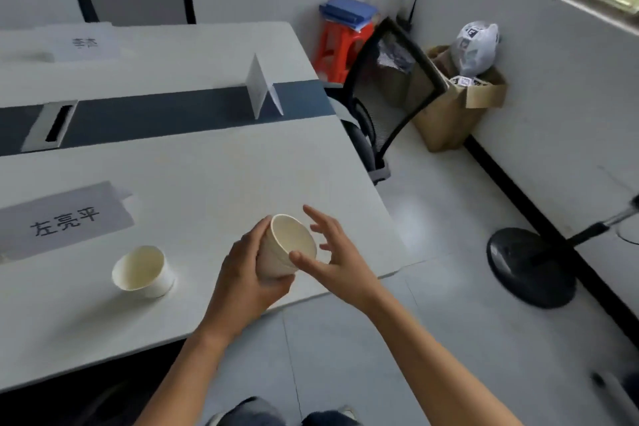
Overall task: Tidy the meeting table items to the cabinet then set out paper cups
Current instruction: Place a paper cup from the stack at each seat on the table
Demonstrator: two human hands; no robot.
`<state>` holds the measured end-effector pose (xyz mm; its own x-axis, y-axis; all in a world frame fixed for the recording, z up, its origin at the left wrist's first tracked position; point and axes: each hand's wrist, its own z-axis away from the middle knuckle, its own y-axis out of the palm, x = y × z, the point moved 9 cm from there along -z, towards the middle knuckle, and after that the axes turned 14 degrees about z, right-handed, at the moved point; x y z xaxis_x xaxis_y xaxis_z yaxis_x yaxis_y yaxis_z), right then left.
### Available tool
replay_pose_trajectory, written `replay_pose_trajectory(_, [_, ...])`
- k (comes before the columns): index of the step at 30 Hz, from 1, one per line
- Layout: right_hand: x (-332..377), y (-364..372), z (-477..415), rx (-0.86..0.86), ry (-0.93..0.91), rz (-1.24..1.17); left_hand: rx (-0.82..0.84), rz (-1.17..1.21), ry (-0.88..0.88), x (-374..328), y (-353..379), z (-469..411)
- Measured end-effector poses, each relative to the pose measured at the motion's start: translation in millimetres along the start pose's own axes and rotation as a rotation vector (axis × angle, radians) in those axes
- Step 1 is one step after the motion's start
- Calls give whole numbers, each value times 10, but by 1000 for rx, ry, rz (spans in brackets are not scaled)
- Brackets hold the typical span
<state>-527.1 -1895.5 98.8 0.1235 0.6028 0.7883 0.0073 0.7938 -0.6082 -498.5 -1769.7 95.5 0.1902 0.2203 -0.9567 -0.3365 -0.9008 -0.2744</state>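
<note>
Gripping a tilted cup (294, 239) in left hand (242, 282), mouth toward spread, empty right hand (340, 261) (likely to separate one).

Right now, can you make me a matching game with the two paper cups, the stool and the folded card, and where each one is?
Things:
1. left cup
2. right cup
3. stool
4. folded card

Places:
A. standing on the dark strip
B. on the floor by the wall, blue folders on top
C. gripped by the left hand
D. on the white table, near a name sheet

Pairs: 1-D, 2-C, 3-B, 4-A.
</note>
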Motion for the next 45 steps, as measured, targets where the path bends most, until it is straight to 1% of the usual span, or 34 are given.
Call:
replay_pose_trajectory(3, [-439,-637,192,-60,67,-14,205,-12,81,-306,930,-176])
replay_pose_trajectory(8, [-1107,-1454,339,-191,161,-31,346,-27,120,-531,1905,-492])
replay_pose_trajectory(12, [-1515,-1986,227,-259,182,-36,391,-31,157,-580,2486,-859])
replay_pose_trajectory(15, [-1856,-2380,-1,-267,197,-4,421,1,157,-573,2933,-1232])
replay_pose_trajectory(19, [-2316,-2985,-488,-267,244,30,428,59,137,-583,3521,-1909])
replay_pose_trajectory(24, [-2745,-3876,-1154,-272,284,50,434,56,140,-771,4197,-2894])
replay_pose_trajectory(28, [-3039,-4436,-1573,-284,282,-11,477,29,151,-903,4651,-3507])
replay_pose_trajectory(33, [-3447,-4901,-2151,-267,258,-25,444,14,89,-832,5058,-4174])
replay_pose_trajectory(36, [-3690,-5190,-2626,-218,194,-18,360,51,44,-785,5274,-4650])
replay_pose_trajectory(41, [-4109,-5854,-3463,-173,98,-29,269,88,2,-829,5787,-5548])
replay_pose_trajectory(45, [-4225,-6339,-4131,-104,26,9,167,101,-41,-974,6023,-6200])
